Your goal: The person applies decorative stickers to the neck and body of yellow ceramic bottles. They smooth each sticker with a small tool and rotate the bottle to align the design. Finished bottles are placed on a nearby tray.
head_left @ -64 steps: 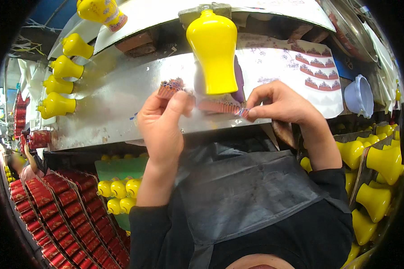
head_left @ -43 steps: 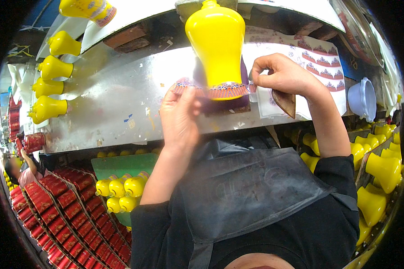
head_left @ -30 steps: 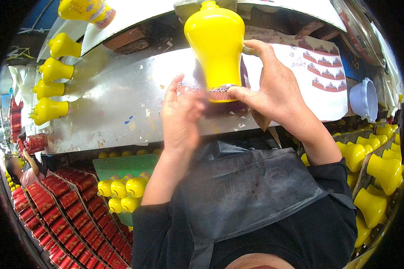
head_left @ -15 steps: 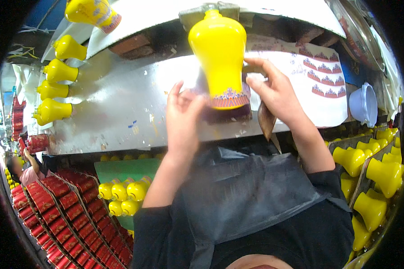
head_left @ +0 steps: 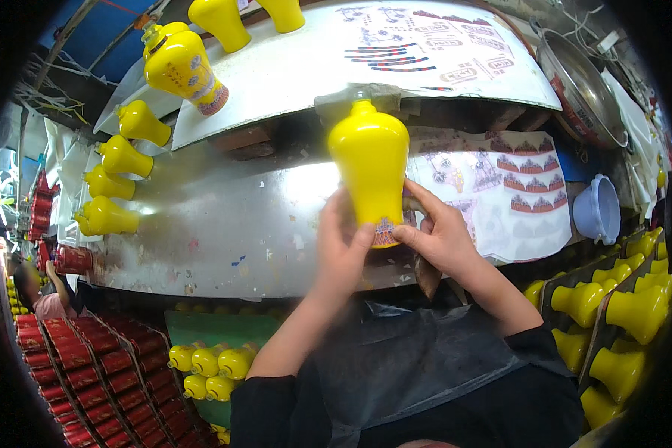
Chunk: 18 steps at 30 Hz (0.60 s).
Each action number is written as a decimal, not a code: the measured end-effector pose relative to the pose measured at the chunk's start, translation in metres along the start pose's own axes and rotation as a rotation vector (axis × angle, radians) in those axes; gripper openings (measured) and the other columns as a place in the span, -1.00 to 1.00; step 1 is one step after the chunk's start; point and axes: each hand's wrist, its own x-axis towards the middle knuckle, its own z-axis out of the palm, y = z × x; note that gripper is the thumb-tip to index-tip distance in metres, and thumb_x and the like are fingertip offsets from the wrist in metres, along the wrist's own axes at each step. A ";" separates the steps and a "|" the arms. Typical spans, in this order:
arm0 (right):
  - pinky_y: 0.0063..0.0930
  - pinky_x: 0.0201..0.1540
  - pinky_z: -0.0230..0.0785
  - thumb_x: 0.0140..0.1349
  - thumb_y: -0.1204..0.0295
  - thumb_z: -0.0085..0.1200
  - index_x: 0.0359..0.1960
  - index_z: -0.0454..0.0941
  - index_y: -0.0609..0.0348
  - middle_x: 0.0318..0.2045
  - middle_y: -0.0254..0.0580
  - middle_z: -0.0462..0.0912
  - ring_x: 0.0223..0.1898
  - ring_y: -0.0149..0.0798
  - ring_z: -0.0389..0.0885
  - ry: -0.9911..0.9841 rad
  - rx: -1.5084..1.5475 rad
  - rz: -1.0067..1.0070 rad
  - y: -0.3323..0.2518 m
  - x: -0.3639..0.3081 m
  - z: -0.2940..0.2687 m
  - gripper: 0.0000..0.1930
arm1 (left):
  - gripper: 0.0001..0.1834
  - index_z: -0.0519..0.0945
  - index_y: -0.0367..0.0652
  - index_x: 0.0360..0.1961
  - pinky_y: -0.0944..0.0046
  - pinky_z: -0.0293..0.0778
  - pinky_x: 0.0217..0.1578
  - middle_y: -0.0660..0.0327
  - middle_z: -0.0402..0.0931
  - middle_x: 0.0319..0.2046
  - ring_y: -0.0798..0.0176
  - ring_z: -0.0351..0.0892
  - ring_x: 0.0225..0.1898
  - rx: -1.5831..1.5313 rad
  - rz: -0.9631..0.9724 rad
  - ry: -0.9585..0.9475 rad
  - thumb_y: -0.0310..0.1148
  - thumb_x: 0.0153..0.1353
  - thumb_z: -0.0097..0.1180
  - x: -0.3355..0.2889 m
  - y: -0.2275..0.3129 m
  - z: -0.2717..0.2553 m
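Note:
A glossy yellow vase-shaped bottle stands in front of me, its narrow neck pointing away. A patterned decal band with a pointed blue top and red stripes wraps its foot. My left hand is closed round the left side of the foot, thumb along the band, its other fingers partly hidden behind the bottle. From the right, my right hand grips the same foot, thumb pressed on the decal. Below that hand shows a brown flat blade-like piece; whether it is held, I cannot tell.
A decal sheet lies right of the bottle, beside a pale blue basin. Yellow bottles line the table's left end. A decorated bottle stands on the raised white board. Racked yellow bottles and red cylinders flank me.
My left hand has closed in from beside the bottle onto its foot. My right hand has moved down to the decal and grips there. The view has shifted, showing more of the raised board.

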 end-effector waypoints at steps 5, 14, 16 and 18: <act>-0.67 -0.50 0.23 0.15 0.43 0.37 0.50 0.32 0.18 -0.34 -0.36 0.67 -0.58 -0.66 0.30 0.005 -0.073 -0.006 -0.003 -0.001 0.000 -0.17 | -0.29 0.10 -0.32 0.51 0.02 0.18 0.44 -0.06 0.22 0.43 0.03 0.25 0.45 -0.095 -0.025 -0.028 -0.44 0.44 0.10 -0.002 0.003 0.002; -0.46 -0.48 0.41 0.18 0.29 0.38 0.44 0.38 0.19 -0.55 0.02 0.66 -0.64 -0.38 0.56 0.033 -0.128 -0.060 -0.015 -0.003 -0.002 -0.22 | -0.28 0.04 -0.38 0.53 0.01 0.08 0.50 -0.11 0.14 0.49 0.00 0.16 0.52 -0.197 -0.060 -0.042 -0.46 0.45 0.04 -0.002 0.002 0.003; -0.44 -0.44 0.45 0.17 0.31 0.38 0.40 0.44 0.20 -0.42 0.10 0.71 -0.60 -0.35 0.61 0.040 -0.215 -0.089 -0.020 -0.002 -0.006 -0.27 | -0.27 0.03 -0.39 0.53 0.01 0.07 0.50 -0.12 0.13 0.50 0.00 0.16 0.52 -0.206 -0.067 -0.045 -0.45 0.45 0.04 -0.002 0.001 0.002; -0.42 -0.41 0.49 0.18 0.35 0.37 0.32 0.52 0.21 -0.27 0.14 0.75 -0.56 -0.30 0.66 0.058 -0.244 -0.100 -0.024 0.003 -0.013 -0.36 | -0.27 0.04 -0.40 0.52 0.01 0.07 0.50 -0.13 0.15 0.49 -0.01 0.16 0.52 -0.209 -0.035 -0.064 -0.43 0.45 0.05 -0.002 0.002 0.002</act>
